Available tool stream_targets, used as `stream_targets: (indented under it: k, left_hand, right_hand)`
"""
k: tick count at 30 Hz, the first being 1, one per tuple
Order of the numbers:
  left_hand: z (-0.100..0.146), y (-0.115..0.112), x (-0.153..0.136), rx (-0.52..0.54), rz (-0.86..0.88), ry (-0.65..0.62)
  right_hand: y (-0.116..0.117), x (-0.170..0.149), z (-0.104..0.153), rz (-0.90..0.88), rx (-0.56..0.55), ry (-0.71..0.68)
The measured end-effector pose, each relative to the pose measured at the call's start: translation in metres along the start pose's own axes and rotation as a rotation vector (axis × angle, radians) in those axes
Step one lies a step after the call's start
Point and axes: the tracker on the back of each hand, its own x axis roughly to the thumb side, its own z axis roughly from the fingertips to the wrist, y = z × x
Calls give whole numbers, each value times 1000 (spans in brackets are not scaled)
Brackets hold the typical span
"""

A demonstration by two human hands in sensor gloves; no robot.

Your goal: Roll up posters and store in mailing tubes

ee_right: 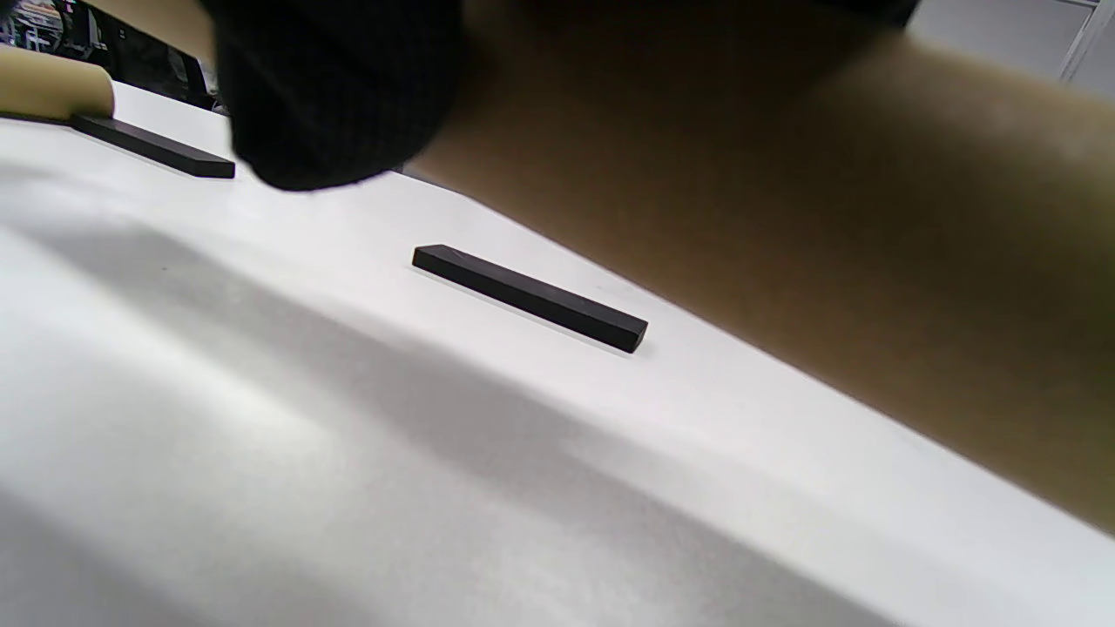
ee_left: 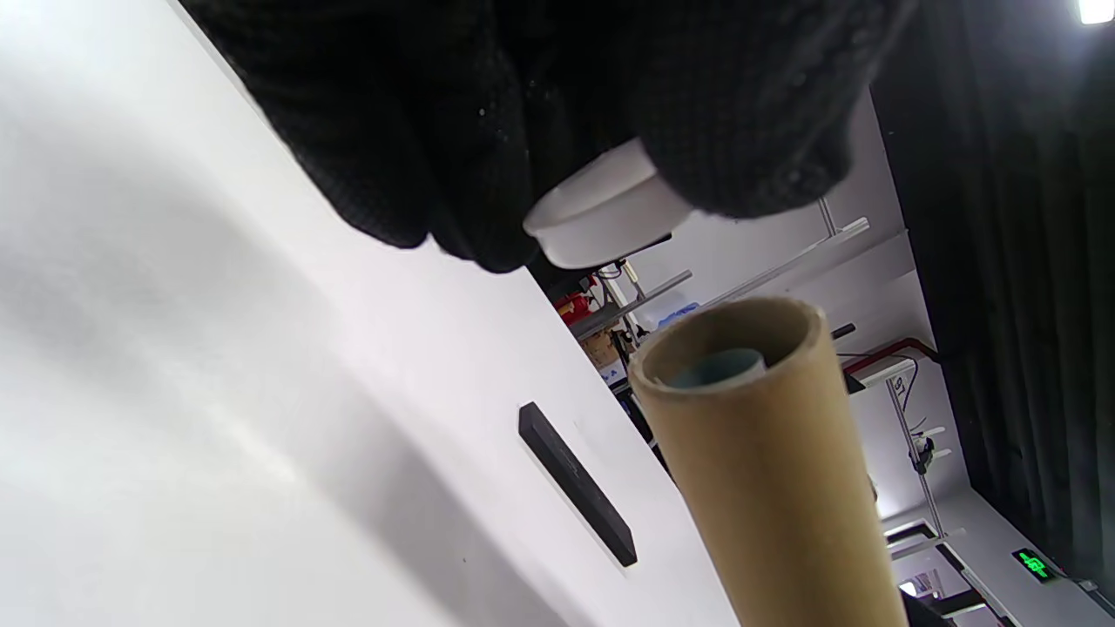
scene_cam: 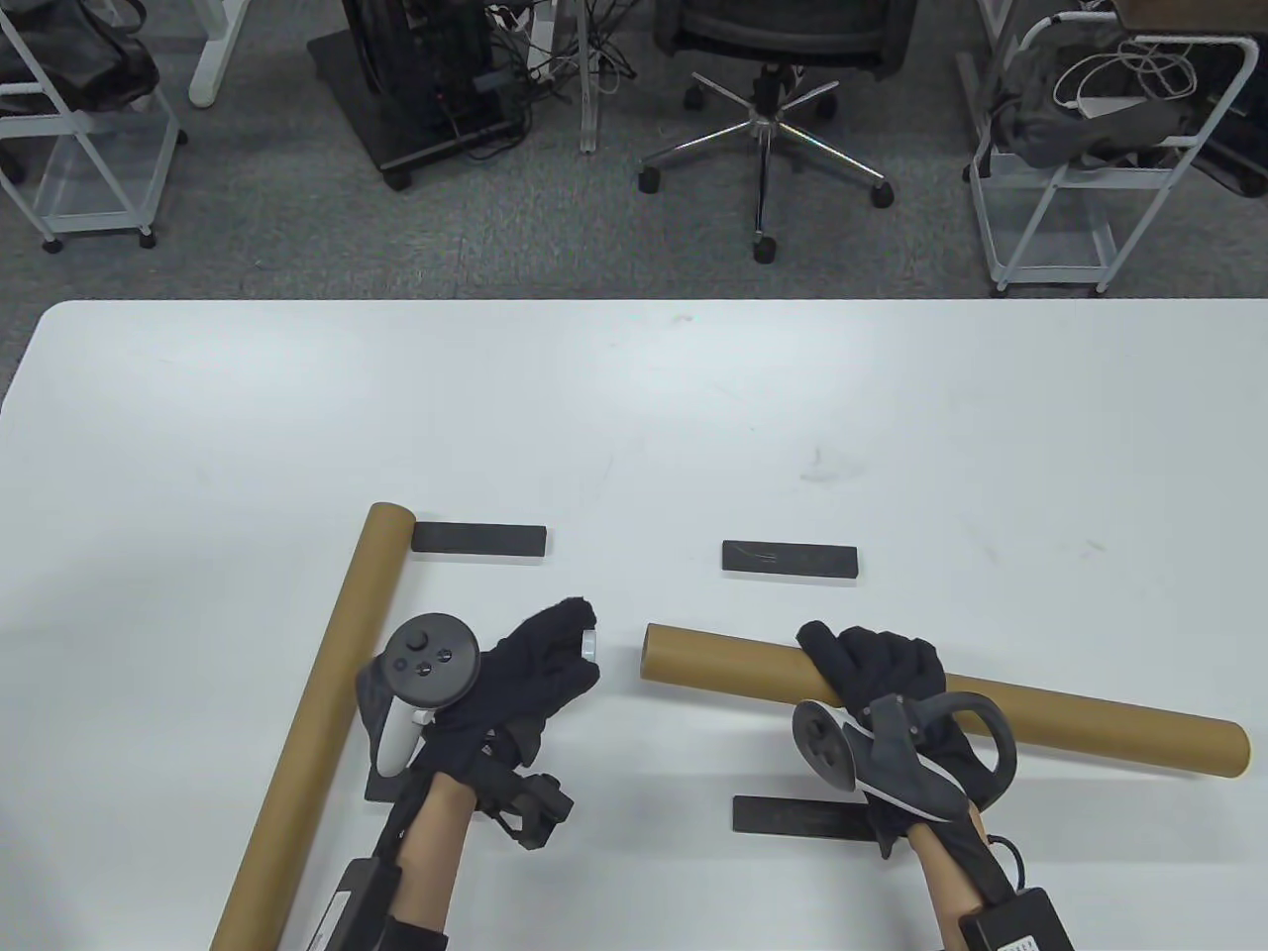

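Observation:
A brown mailing tube (scene_cam: 1090,721) lies across the table's right half, and my right hand (scene_cam: 872,669) grips it near the middle. Its open left end (ee_left: 727,348) faces my left hand, with a rolled poster (ee_left: 719,367) showing inside. My left hand (scene_cam: 555,654) pinches a white end cap (ee_left: 601,213) just left of that opening, a small gap apart. In the right wrist view the same tube (ee_right: 784,218) fills the top right. A second brown tube (scene_cam: 322,703) lies slanted at the left, untouched.
Several flat black bars lie on the white table (scene_cam: 634,416): one (scene_cam: 479,539) by the left tube's far end, one (scene_cam: 790,559) beyond the held tube, one (scene_cam: 797,817) near my right wrist. An office chair (scene_cam: 768,109) and carts stand past the far edge.

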Motion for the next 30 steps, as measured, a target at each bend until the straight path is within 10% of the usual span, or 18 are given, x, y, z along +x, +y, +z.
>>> stream_targets:
  k: [18, 30]
  left_hand:
    - [3, -29, 25, 59, -70, -52]
    - [7, -51, 44, -119, -141, -196]
  right_hand:
    - [-1, 6, -2, 3, -8, -28]
    - [-1, 5, -2, -1, -3, -9]
